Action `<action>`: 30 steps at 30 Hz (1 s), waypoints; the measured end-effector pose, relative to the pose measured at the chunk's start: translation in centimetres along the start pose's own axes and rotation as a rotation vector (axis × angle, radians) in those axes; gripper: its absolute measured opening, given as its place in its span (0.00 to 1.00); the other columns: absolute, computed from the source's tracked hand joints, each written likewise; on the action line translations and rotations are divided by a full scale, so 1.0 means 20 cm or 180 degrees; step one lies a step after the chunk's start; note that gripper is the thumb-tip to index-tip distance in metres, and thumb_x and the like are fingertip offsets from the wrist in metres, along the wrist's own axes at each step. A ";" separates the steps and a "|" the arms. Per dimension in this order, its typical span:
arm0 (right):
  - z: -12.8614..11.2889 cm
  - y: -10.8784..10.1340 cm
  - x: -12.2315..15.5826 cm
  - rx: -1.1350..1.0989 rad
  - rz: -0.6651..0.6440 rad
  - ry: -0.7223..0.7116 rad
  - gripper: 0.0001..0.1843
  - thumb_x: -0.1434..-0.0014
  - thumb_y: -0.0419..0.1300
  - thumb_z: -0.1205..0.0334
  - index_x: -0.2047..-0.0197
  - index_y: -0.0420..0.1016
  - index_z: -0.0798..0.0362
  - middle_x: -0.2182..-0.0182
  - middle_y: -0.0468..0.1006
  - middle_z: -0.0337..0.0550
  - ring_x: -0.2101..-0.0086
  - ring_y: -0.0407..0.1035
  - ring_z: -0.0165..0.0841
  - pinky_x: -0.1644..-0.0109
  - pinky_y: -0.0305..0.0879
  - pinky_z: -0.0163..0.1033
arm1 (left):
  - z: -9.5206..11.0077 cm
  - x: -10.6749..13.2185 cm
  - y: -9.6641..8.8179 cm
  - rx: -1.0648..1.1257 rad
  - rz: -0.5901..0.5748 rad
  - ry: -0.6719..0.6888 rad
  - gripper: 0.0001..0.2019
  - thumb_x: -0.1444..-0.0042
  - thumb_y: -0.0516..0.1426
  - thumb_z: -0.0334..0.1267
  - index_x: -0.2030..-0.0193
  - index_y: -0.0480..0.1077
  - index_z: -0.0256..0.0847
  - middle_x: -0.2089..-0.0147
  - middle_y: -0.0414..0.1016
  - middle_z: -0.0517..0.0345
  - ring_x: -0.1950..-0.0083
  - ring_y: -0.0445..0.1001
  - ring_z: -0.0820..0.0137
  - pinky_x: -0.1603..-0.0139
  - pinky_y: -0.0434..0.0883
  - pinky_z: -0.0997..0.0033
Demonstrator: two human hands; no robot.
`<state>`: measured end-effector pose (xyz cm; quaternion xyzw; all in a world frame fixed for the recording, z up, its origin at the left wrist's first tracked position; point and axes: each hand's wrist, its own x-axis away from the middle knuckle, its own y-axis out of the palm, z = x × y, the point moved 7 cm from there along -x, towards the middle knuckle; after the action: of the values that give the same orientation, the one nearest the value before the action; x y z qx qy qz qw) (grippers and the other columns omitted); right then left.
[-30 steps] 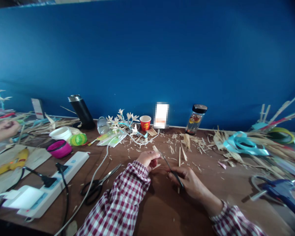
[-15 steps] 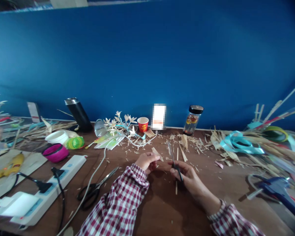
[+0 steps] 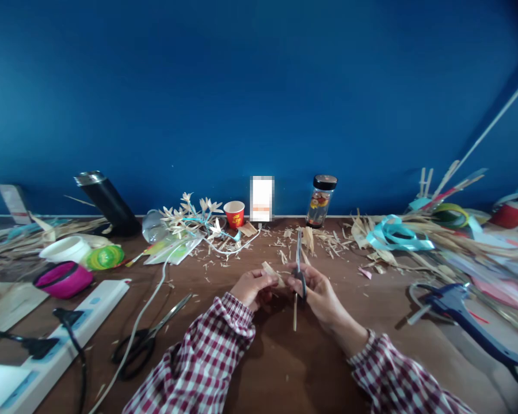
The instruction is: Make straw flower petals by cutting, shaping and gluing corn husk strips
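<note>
My left hand [image 3: 251, 287] is closed in a pinch on a small pale straw strip [image 3: 271, 272] above the brown table [image 3: 285, 368]. Close beside it, my right hand [image 3: 317, 290] grips a pair of small scissors [image 3: 299, 265], whose blades point up and away from me. The two hands almost touch at the fingertips. A thin wooden stick [image 3: 294, 311] lies on the table just under my right hand. Both arms wear red and white checked sleeves.
Black scissors [image 3: 144, 339] and a white power strip [image 3: 64, 339] lie at the left, with a pink bowl [image 3: 63, 279] and black flask [image 3: 107, 202]. Straw flowers [image 3: 194, 213], a red cup [image 3: 233, 214] and a jar [image 3: 320, 201] stand at the back. A blue glue gun [image 3: 461, 313] and ribbon [image 3: 392, 236] are right.
The scissors in my right hand swung from slanting left to pointing straight up, and my hands came closer together. The view shifted right, so another person's hand at the far left is gone.
</note>
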<state>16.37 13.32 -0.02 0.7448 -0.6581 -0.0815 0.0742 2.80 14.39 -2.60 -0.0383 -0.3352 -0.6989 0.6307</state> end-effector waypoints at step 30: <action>0.04 0.01 -0.01 -0.0661 -0.0212 0.0263 0.24 0.63 0.71 0.61 0.61 0.68 0.53 0.76 0.73 0.34 0.76 0.66 0.25 0.69 0.61 0.30 | -0.06 0.00 0.06 0.0213 0.0002 0.0277 0.10 0.64 0.67 0.33 0.73 0.73 0.32 0.76 0.76 0.54 0.79 0.71 0.77 0.81 0.63 0.82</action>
<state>15.90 13.40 -0.78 0.7572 -0.6174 -0.1210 0.1752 4.29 13.85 -3.05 0.0130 -0.3306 -0.6881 0.6458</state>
